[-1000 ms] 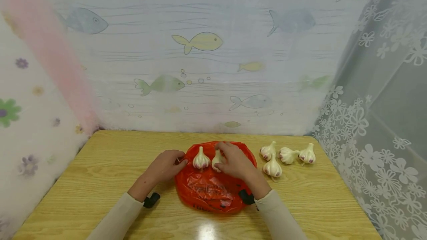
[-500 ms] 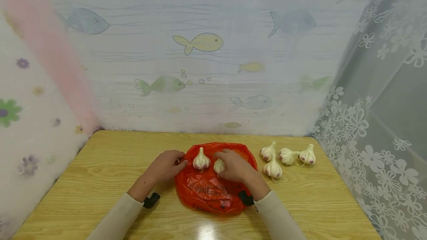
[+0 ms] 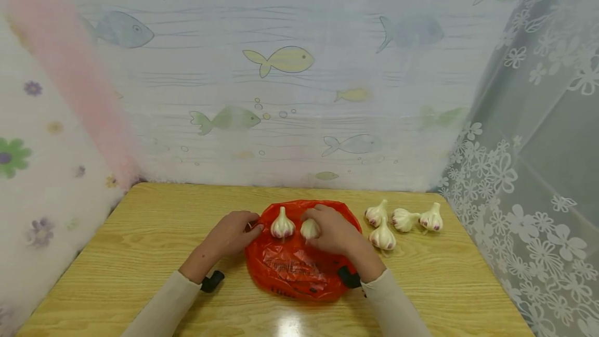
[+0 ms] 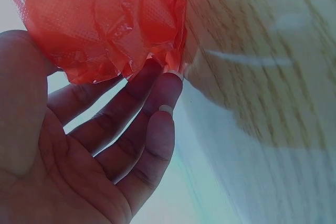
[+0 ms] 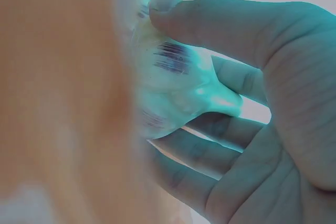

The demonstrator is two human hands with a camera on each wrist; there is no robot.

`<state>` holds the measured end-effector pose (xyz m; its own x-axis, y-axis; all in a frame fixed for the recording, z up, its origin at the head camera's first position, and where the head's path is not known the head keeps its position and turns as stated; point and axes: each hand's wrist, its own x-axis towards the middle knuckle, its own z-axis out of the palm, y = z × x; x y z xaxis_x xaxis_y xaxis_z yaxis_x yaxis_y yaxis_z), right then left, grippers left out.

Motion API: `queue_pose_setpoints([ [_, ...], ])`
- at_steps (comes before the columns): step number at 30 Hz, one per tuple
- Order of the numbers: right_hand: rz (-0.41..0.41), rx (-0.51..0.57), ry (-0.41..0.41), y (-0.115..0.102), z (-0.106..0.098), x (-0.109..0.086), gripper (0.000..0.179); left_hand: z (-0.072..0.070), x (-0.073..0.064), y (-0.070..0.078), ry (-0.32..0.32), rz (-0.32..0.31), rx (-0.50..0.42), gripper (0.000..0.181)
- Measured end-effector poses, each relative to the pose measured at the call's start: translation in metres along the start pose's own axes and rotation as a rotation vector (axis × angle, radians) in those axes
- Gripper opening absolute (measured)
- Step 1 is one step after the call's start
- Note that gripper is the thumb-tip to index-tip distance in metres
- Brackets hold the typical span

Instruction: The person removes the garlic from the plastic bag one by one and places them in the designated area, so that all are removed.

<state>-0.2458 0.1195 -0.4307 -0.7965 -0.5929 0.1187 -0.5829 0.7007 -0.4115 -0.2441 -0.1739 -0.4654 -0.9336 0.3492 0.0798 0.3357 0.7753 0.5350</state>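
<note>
A red plastic bag with dark print lies on the table, spread out in the middle. My left hand holds its left edge; in the left wrist view the fingers and thumb reach round the bag's crumpled rim. On the bag stands a white garlic bulb, stem up. Just right of it, my right hand grips a second garlic bulb, its stem hidden in the head view. The right wrist view shows thumb and fingers around this bulb, the stem pointing towards the palm.
Several more garlic bulbs lie grouped on the wooden table, right of the bag. Behind it hangs a fish-patterned curtain. A flowered sheer curtain borders the right side.
The garlic bulb under my right hand has tipped from upright, its stem turning towards the palm, and shifted slightly right with the hand. My left hand stays at the bag's edge.
</note>
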Motion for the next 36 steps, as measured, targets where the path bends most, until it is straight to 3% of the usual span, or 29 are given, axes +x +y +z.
queue_pose_setpoints([
  [20,-0.048,-0.034,0.113,-0.007,-0.031,-0.016,0.041,0.001,0.000,-0.001,0.003,0.008,-0.007,0.009],
  [36,-0.005,0.017,0.139,0.003,-0.052,-0.032,0.043,0.002,0.001,-0.003,0.006,0.012,0.000,0.009],
])
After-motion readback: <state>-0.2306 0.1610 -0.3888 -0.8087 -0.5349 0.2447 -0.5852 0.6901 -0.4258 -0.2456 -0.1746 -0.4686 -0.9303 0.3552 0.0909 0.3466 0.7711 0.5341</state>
